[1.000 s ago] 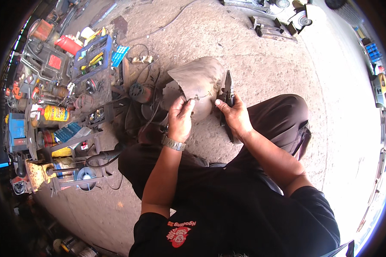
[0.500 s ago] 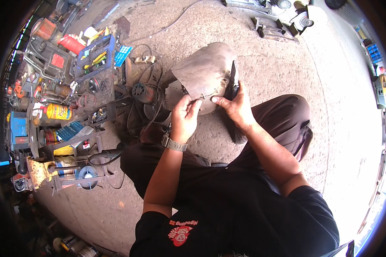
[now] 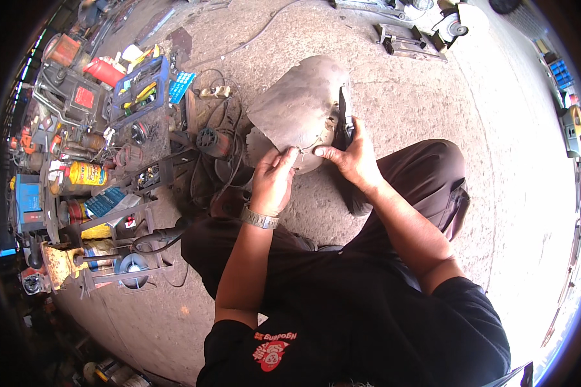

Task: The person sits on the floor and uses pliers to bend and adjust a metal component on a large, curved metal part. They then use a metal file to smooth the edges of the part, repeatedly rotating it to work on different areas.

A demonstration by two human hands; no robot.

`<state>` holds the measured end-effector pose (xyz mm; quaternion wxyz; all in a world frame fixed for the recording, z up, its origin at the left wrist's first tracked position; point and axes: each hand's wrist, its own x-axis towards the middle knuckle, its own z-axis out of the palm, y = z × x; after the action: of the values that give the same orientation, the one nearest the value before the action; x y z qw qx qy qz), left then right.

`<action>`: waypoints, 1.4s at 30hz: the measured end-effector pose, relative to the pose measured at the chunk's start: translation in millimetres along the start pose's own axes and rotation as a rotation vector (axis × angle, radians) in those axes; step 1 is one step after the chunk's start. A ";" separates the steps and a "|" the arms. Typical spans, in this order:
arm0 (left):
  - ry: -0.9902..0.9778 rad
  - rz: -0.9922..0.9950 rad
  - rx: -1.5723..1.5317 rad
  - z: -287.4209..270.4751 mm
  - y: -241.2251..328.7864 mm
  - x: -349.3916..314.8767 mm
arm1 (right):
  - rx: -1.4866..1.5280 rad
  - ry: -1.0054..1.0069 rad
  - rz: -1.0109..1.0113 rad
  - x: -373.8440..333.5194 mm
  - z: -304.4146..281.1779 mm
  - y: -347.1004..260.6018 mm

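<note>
Fingers of the left hand (image 3: 272, 184) pinch the near edge of the grey shell (image 3: 303, 97), thumb on top and the others curled under, their tips partly hidden. Those of the right hand (image 3: 358, 164) are wrapped around a dark tool (image 3: 345, 113), with the thumb stretched out against the shell; the tool's exact kind is hard to tell. The shell, a curved piece of sheet metal, lies just beyond both sets of fingertips, and its ragged seam (image 3: 321, 137) runs between the two thumbs and away past the right one.

For a sure hold, the left pinch should sit close beside the seam, so the thin metal does not flex or twist. The right thumb is best laid flat as a brace, pressing on smooth metal rather than on the torn line, since the edges look sharp and the skin is bare. Even pressure from both sides would probably steady the shell without bending it, and the tool is better gripped low, clear of the left fingers.

Left of the left fingers a cord (image 3: 240, 116) loops over the floor (image 3: 387, 103), and farther left is an open blue case (image 3: 113, 109). A grinder (image 3: 455, 29) stands well beyond the right fingers.
</note>
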<state>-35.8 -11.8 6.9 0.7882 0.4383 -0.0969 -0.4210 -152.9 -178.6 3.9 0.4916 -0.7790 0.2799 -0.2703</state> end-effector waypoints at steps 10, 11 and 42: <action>0.221 -0.055 0.076 11.7 -4.2 -1.1 | -0.137 -0.087 0.126 -6.7 4.8 -20.7; 0.217 -0.082 0.077 13.0 -3.6 -2.9 | -0.165 -0.101 0.152 -6.4 3.3 -23.3; -0.012 -0.059 -0.136 -8.1 -9.9 2.8 | 0.087 -0.265 0.202 21.1 -5.6 -3.9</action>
<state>-35.5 -11.6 -6.2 0.8029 0.3839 -0.0598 -0.4522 -141.4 -195.4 12.6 0.5820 -0.7538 0.2775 -0.1266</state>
